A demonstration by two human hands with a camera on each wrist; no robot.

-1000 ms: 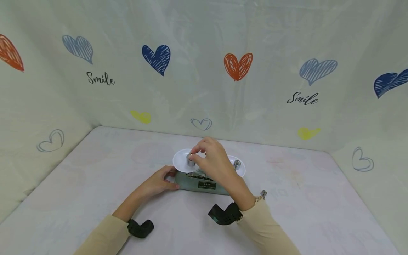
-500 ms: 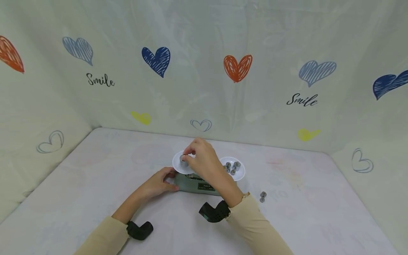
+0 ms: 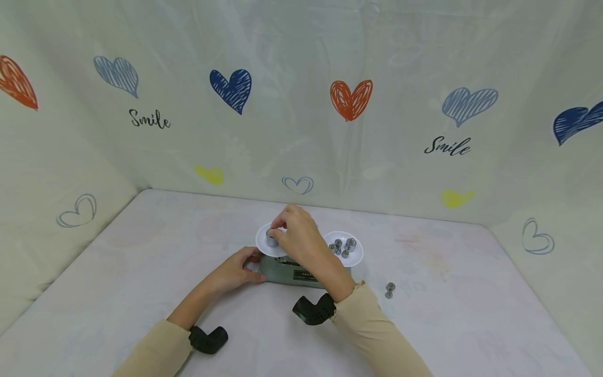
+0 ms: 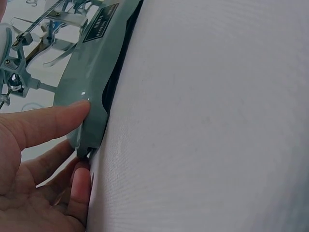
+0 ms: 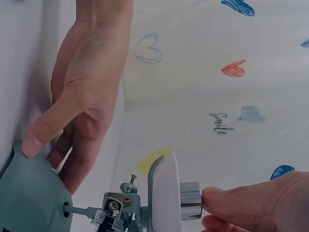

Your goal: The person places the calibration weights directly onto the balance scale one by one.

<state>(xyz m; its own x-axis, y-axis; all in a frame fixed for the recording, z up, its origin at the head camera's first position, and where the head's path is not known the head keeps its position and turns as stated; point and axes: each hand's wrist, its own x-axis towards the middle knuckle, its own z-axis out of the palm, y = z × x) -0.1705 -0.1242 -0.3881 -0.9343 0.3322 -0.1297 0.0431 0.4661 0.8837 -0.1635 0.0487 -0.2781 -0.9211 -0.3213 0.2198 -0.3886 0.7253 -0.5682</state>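
Observation:
A green balance scale stands on the table, with a white pan at each side. My left hand grips the left end of its base; in the left wrist view, the thumb lies on the front face and the fingers reach round behind. Over the left pan, my right hand pinches the top of a shiny metal cylinder weight between thumb and finger. The weight's bottom touches the pan. Several smaller metal weights stand in the right pan.
Small metal weights stand on the white table, right of the scale. A pale curtain printed with hearts encloses the back and sides. The beam mechanism sits beneath the left pan.
The right hand has shifted slightly left with the cylinder weight, toward the left pan's middle, uncovering more weights in the right pan. Over the last half second, the hands have hardly moved.

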